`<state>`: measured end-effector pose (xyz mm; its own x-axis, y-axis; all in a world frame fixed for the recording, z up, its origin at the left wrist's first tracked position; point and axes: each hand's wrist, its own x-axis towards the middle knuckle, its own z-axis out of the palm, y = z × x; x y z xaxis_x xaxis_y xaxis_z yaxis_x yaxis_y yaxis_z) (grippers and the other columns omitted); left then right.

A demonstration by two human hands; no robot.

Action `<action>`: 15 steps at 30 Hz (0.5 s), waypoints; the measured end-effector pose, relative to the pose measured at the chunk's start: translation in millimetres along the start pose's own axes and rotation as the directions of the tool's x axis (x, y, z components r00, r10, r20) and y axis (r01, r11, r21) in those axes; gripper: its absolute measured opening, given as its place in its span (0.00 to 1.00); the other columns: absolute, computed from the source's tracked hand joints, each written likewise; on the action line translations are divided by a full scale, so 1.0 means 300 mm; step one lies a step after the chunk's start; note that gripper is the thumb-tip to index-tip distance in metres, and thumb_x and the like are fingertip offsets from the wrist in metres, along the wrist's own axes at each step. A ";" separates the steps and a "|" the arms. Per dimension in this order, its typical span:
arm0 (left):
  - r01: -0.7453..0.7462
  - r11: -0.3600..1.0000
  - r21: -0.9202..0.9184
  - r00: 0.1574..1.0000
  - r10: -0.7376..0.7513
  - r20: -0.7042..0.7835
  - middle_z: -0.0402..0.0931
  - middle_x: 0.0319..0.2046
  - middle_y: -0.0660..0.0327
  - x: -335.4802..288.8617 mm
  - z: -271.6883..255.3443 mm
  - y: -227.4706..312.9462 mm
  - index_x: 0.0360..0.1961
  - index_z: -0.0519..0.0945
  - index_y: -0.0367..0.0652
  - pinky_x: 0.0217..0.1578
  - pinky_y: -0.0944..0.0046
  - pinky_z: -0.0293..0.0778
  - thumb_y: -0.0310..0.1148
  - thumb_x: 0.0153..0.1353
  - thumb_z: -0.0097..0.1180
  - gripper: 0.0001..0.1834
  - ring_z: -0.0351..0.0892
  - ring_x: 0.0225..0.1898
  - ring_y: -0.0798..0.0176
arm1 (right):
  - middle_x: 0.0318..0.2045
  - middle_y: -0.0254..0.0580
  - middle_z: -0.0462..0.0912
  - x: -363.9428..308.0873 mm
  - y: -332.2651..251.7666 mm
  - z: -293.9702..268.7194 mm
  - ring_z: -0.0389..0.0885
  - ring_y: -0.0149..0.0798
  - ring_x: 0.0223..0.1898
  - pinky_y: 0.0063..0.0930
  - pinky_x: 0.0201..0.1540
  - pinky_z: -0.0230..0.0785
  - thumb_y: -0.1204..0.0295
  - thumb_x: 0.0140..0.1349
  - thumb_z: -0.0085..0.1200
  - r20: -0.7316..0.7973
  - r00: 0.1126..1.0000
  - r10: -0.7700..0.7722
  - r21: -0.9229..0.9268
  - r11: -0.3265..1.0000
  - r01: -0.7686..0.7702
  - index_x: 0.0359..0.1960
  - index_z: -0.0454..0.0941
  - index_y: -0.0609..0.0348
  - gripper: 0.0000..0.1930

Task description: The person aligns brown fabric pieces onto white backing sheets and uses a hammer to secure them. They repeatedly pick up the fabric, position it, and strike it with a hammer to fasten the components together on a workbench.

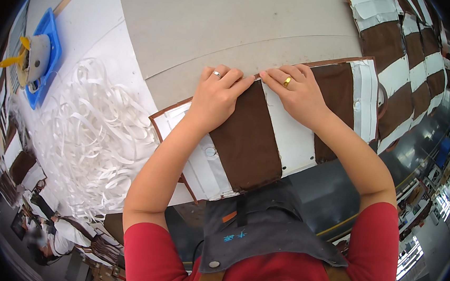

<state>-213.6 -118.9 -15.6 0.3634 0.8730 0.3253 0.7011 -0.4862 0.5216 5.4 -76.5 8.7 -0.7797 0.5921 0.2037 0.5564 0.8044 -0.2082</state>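
Observation:
A flat panel (249,137) of brown fabric and white backing strips lies at the table's near edge, tilted, with a narrow brown border along its far side. My left hand (218,95) is closed on that far border, thumb and forefinger pressed together at the edge. Just to its right, my right hand (296,93) pinches the same border, its fingertips close to the left hand's. Each hand wears a ring. Two small dark dots show near the panel's near edge, and a round, pale disc sits on its left white section. Whatever the fingertips cover is hidden.
Loose white tape (98,136) lies heaped left of the panel. Beyond it, a blue tray (52,47) holds a whitish pot (39,54) with yellow-handled tools. More brown-and-white panels (383,42) are stacked at right. A person (50,240) is at lower left.

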 end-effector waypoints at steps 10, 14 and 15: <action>0.296 0.947 -0.123 0.955 -0.288 0.074 0.73 0.32 0.61 -0.016 -0.068 0.001 0.37 0.77 0.43 0.40 0.60 0.64 0.26 0.53 0.60 0.09 0.73 0.36 0.58 | 0.43 0.40 0.78 0.042 -0.094 -0.002 0.75 0.45 0.48 0.36 0.49 0.70 0.81 0.55 0.53 0.018 0.970 0.242 0.437 0.871 -0.225 0.47 0.75 0.58 0.17; 0.333 0.930 -0.156 0.943 -0.325 0.074 0.73 0.32 0.62 -0.034 -0.085 -0.003 0.35 0.78 0.44 0.39 0.58 0.63 0.27 0.52 0.61 0.08 0.73 0.36 0.57 | 0.48 0.40 0.76 0.031 -0.101 0.014 0.74 0.45 0.49 0.35 0.50 0.70 0.82 0.55 0.54 0.040 0.978 0.203 0.378 0.903 -0.203 0.49 0.77 0.54 0.18; 0.338 0.928 -0.158 0.941 -0.333 0.060 0.73 0.32 0.63 -0.033 -0.077 -0.005 0.34 0.78 0.45 0.39 0.58 0.63 0.27 0.52 0.60 0.07 0.73 0.36 0.57 | 0.49 0.39 0.76 0.030 -0.103 0.013 0.74 0.44 0.49 0.35 0.50 0.71 0.82 0.54 0.54 0.036 0.983 0.178 0.338 0.924 -0.179 0.48 0.78 0.53 0.19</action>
<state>-232.5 -127.8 -1.4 0.1457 0.9857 0.0849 0.6761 -0.1618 0.7188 -19.9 -96.0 13.1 -0.6782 0.7234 0.1291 0.5570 0.6206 -0.5519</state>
